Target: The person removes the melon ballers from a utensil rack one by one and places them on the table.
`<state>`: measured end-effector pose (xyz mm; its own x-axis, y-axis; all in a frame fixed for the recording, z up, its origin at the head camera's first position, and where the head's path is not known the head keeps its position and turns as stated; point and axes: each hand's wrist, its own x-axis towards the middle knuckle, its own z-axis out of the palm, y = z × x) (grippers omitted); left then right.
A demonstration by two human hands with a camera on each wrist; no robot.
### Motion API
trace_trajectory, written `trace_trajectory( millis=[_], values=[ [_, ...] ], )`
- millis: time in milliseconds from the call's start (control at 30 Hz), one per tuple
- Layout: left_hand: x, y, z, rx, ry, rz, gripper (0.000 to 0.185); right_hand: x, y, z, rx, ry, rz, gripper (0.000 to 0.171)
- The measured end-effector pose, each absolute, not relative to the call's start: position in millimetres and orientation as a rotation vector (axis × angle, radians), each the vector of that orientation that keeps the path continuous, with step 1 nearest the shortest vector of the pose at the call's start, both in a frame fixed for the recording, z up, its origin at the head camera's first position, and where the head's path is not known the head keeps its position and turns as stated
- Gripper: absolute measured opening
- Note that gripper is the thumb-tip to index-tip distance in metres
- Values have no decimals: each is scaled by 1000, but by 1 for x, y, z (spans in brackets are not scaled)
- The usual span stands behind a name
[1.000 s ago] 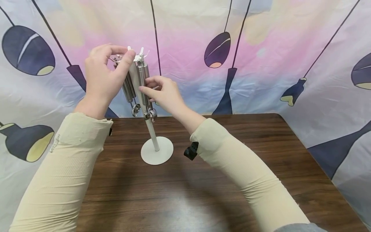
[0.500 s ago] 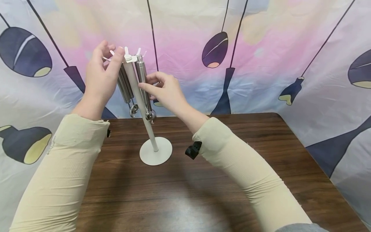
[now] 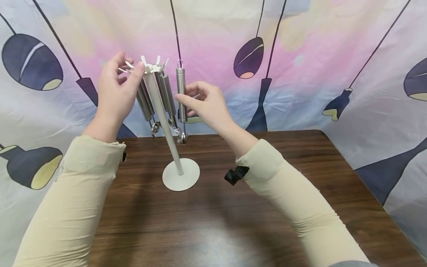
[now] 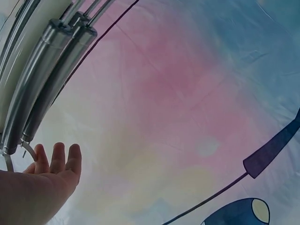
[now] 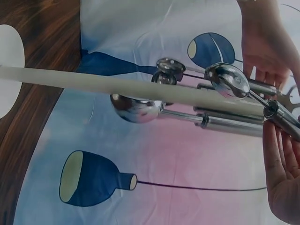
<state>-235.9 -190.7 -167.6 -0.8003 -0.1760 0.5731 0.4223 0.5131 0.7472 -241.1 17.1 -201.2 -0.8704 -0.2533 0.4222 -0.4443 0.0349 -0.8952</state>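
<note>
A table (image 3: 200, 218) with a dark brown, wood-grained top is seen, its far right corner rounded. Across the near part of the top, a pale patch of light is reflected, and soft shadows are cast on either side of it. Directly on the wood, nearer the far edge, a white stand (image 3: 161, 111) is supported by its flat round base (image 3: 171, 181), from which a post (image 3: 174, 152) is raised.

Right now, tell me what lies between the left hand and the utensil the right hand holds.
The head view shows the white stand and hanging shiny utensils between them.
</note>
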Motion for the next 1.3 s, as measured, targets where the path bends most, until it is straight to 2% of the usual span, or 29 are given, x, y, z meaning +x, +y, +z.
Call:
trace_trajectory(
  millis=[600, 1300],
  values=[
    [-236, -192, -174, -243, -2059, -1239, 48, -232, 64, -242, 536, -2140, 1993, 21],
    [-230, -189, -177, -244, -2001, -1238, 46, -232, 81, -307, 299, -2263, 2083, 27]
  ],
)
